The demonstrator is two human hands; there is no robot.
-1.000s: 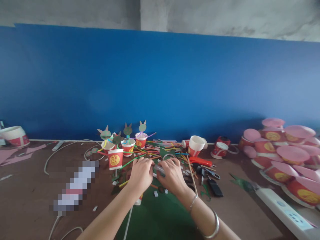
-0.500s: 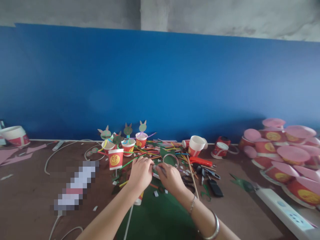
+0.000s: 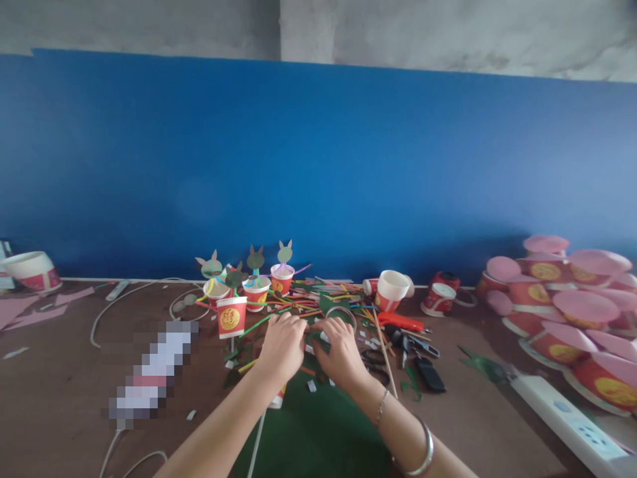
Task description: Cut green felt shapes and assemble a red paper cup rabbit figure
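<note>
My left hand (image 3: 282, 345) and my right hand (image 3: 339, 350) meet over a green felt sheet (image 3: 313, 431) at the table's middle. Together they pinch a small white and grey piece (image 3: 314, 342) between the fingertips; what it is stays too small to tell. Just beyond the hands lie a heap of coloured sticks (image 3: 308, 299) and a tape ring (image 3: 340, 312). Red paper cups with rabbit-shaped toppers (image 3: 255, 282) stand behind my left hand. A silver bangle (image 3: 423, 451) sits on my right wrist.
An orange-handled tool (image 3: 398, 322), black scissors (image 3: 373, 358) and a thin wooden skewer (image 3: 385, 352) lie right of the hands. Stacked red bowls with pink lids (image 3: 572, 312) fill the far right, beside a white power strip (image 3: 567, 415). White cables (image 3: 129, 299) cross the left side.
My right hand drew slightly back toward my left and both hands closed tighter around the small piece. Everything else stays where it was.
</note>
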